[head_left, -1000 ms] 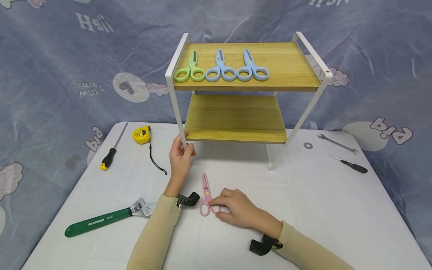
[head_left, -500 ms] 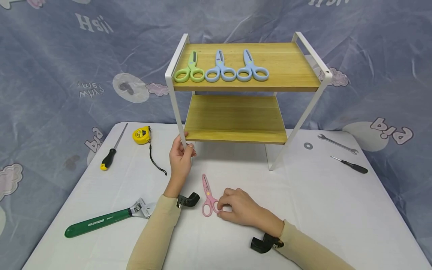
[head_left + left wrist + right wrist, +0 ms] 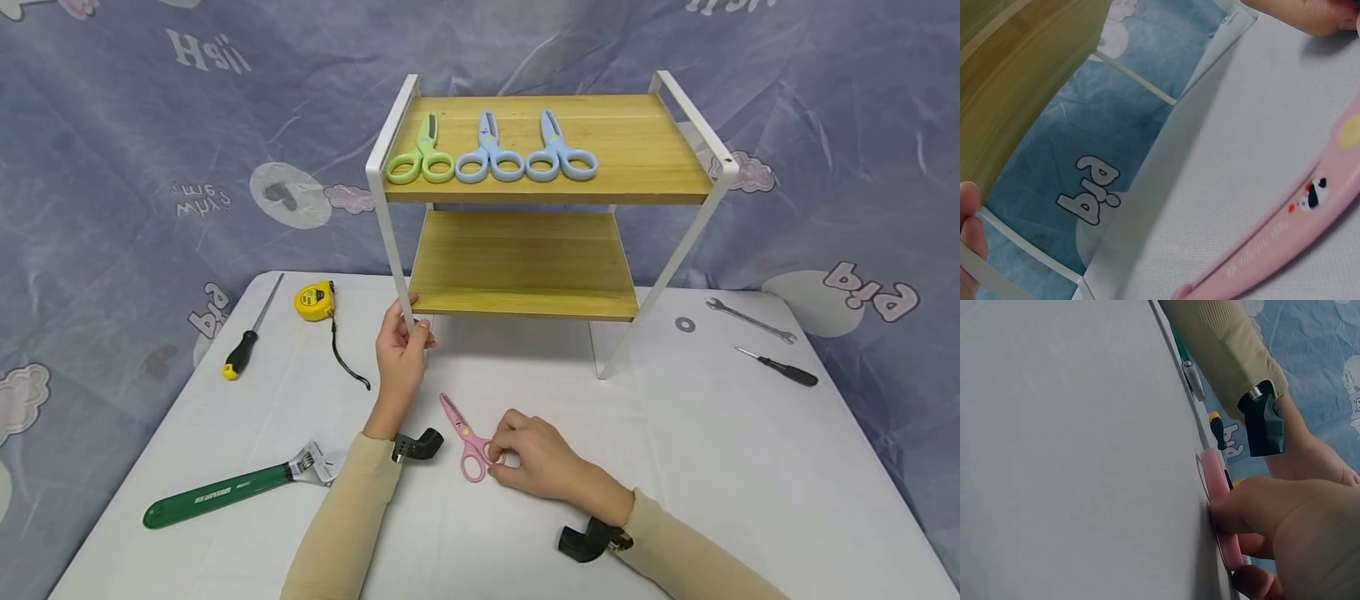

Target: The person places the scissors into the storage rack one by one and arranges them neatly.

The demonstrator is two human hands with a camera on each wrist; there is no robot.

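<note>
A pair of pink scissors (image 3: 466,432) lies on the white table, blades towards the back left. My right hand (image 3: 542,460) pinches its right handle loop between thumb and fingers; that loop is partly hidden in the head view. In the left wrist view the pink blades (image 3: 1285,234) show close up with a small printed figure. My left hand (image 3: 401,354) grips the lower front left leg of a two-tier shelf (image 3: 525,304) with white metal frame and wooden boards. On its top board lie green scissors (image 3: 422,158) and two pairs of blue scissors (image 3: 489,154), handles forward.
An adjustable wrench (image 3: 225,492) with green grip lies at front left. A screwdriver (image 3: 242,350) and yellow tape measure (image 3: 315,300) lie behind it. At right are a washer (image 3: 685,324), a spanner (image 3: 750,319) and a small screwdriver (image 3: 783,369). A printed cloth hangs behind.
The pink scissors have shifted slightly right at the handles and turned, their tips now pointing further left. My right hand has moved slightly right with them. The left hand stays on the shelf leg.
</note>
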